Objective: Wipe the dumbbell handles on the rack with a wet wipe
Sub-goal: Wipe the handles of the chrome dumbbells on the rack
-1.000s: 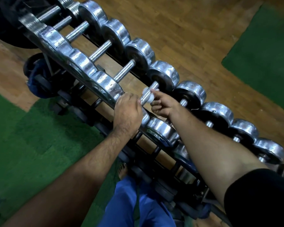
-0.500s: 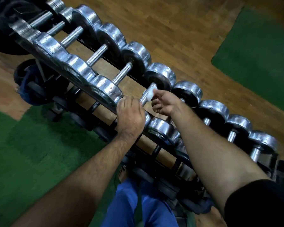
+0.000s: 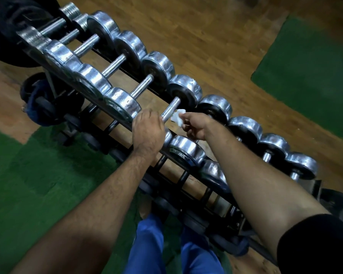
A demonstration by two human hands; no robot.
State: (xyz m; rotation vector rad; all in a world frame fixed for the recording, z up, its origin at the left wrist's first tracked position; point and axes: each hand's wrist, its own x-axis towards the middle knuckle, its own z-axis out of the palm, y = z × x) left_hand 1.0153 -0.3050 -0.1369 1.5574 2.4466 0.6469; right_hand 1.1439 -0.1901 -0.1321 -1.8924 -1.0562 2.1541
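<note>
A: Identify the largest items in view.
B: The wooden floor [image 3: 216, 42] fills the upper area, with green mats [image 3: 38, 184] at the lower left and upper right. The dumbbell rack [image 3: 186, 176] runs diagonally from upper left to lower right, its top tier loaded with a row of chrome dumbbells [image 3: 156, 66]. Dark weight plates [image 3: 38, 103] sit on its lower part at left.

A: State the operator's position.
B: Blue trouser legs [image 3: 152, 246] stand at the near side of the rack. Both forearms reach over the top tier; a black sleeve [image 3: 315, 244] covers the right upper arm.

A: Report the left grip.
B: The left hand [image 3: 148, 133] is curled over the near end of one knurled dumbbell handle [image 3: 170, 108], where it meets the near chrome head. The fingers are closed around it.

A: Report the right grip and the location of the wipe.
B: The right hand [image 3: 196, 124] pinches the wet wipe [image 3: 176, 116] between thumb and fingertips. The wipe is a small white crumpled piece, just beside the right side of the same handle, at its near half. Contact between wipe and handle cannot be confirmed.
</note>
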